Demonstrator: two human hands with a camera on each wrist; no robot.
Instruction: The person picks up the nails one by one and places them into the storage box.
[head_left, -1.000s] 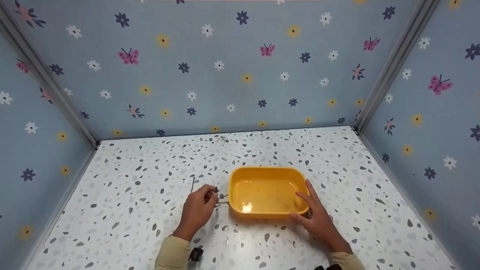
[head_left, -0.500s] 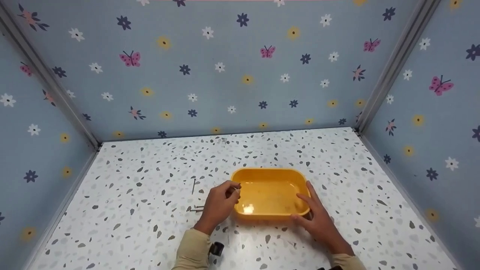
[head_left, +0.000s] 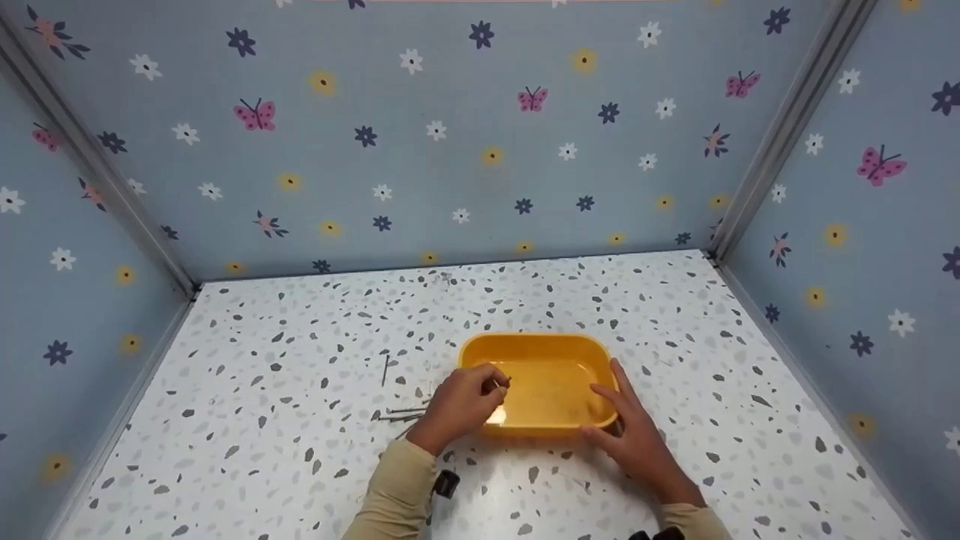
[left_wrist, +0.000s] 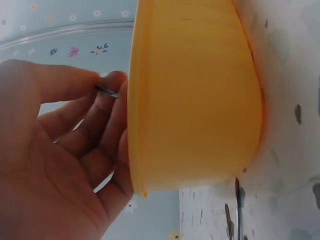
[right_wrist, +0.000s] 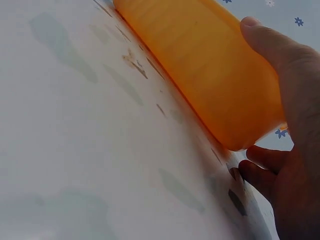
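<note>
My left hand is over the left part of a yellow plastic container, a shallow rectangular box with rounded corners. Between its thumb and fingertips it pinches a short piece of a thin dark nail, best seen in the left wrist view; the fingers hide the rest. At the container's right end, my right hand grips the wall, thumb at the front corner and fingers over and along the rim. Several loose nails lie under and beside the left forearm, partly hidden by it.
A single nail lies apart, farther back on the speckled white table. Blue flowered panels enclose the back and both sides. The container's raised rim stands around its inside.
My left hand has moved right, from beside the container to over its inside, carrying the nail. This uncovers the nails on the table. My right hand stays at the container's right end.
</note>
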